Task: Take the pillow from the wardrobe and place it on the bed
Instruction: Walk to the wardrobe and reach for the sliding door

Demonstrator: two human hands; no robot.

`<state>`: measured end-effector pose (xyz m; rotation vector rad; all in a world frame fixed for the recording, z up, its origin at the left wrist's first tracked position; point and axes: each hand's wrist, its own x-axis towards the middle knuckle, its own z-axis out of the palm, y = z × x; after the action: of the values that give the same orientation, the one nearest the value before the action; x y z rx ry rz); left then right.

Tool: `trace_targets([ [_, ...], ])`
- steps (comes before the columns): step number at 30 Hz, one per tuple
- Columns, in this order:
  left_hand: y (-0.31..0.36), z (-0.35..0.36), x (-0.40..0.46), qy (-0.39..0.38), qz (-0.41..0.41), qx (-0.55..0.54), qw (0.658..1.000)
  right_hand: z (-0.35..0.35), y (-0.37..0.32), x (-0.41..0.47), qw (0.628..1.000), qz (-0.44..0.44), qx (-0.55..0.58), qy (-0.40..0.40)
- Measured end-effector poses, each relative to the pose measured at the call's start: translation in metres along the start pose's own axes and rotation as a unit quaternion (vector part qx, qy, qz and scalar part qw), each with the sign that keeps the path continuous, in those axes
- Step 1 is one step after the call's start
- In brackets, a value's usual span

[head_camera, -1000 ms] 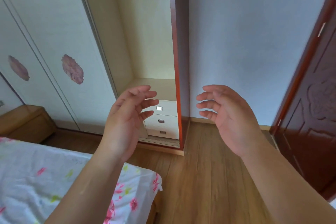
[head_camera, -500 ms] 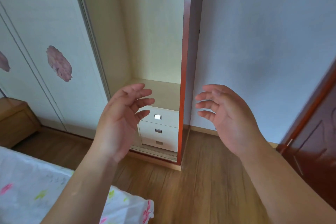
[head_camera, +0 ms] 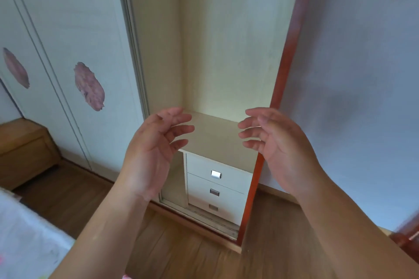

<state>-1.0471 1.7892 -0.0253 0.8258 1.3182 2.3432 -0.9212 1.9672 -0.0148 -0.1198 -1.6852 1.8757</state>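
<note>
The wardrobe [head_camera: 226, 41] stands ahead with its right section open, cream inside, framed by a red-brown post. No pillow shows in the part I can see. My left hand [head_camera: 156, 149] and my right hand [head_camera: 276, 145] are both raised in front of the opening, palms facing each other, fingers spread and slightly curled, holding nothing. They hover over the cream shelf top [head_camera: 215, 136] of a small drawer unit [head_camera: 215, 186]. The bed [head_camera: 25, 240], with a white flowered sheet, fills the lower left corner.
Sliding wardrobe doors [head_camera: 68, 56] with pink flower prints cover the left. A wooden bedside cabinet [head_camera: 22, 152] sits at the left edge. A pale wall [head_camera: 362, 75] is on the right, with a dark red door [head_camera: 408, 231] at its far edge. Wooden floor [head_camera: 181, 251] lies below.
The view has moved closer to the open wardrobe and shifted so less of the bed and red door shows. Both hands stay raised and apart, holding nothing.
</note>
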Motion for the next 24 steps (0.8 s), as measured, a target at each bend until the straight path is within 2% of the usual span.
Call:
trace_targets([
  [14,-0.026,-0.078,0.117,0.112,0.041,0.083,0.989,0.038,0.097,0.178,0.986,0.034,0.090,-0.138],
  [19,-0.041,-0.084,0.181,0.159,0.059,0.103,0.980,0.035,0.121,0.258,0.975,0.050,0.109,-0.187],
  [24,-0.059,-0.078,0.242,0.173,0.070,0.127,0.974,0.025,0.133,0.333,0.966,0.044,0.136,-0.218],
])
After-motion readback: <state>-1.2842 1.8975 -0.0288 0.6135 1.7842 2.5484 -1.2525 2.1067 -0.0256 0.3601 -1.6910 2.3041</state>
